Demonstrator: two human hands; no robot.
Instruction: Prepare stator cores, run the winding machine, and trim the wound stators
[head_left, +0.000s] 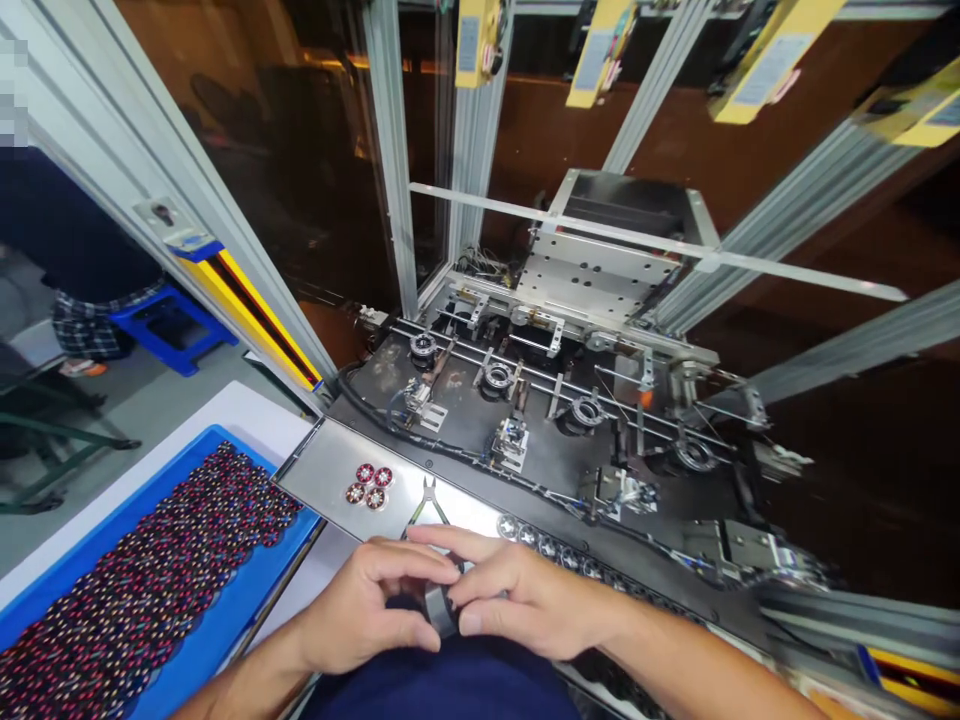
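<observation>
My left hand (367,602) and my right hand (529,598) meet close to my body, both with bent fingers closed round a dark grey ring-shaped part (440,608). The fingers cover much of this part, so its inner side is hard to make out. Just beyond the hands, a pair of cutting pliers (428,500) lies on a metal tray (322,465), jaws pointing away from me. Several small round red-and-silver wound cores (373,486) are grouped on the same tray, left of the pliers. A row of round silver parts (547,544) runs along the tray past my right hand.
A blue tray (221,432) full of dark, coil-like round parts stands at the left. Ahead is a black machine bed (465,395) with ring fixtures (497,380) and rods, inside an aluminium frame (394,150). A person (75,240) is beside a blue stool (176,325).
</observation>
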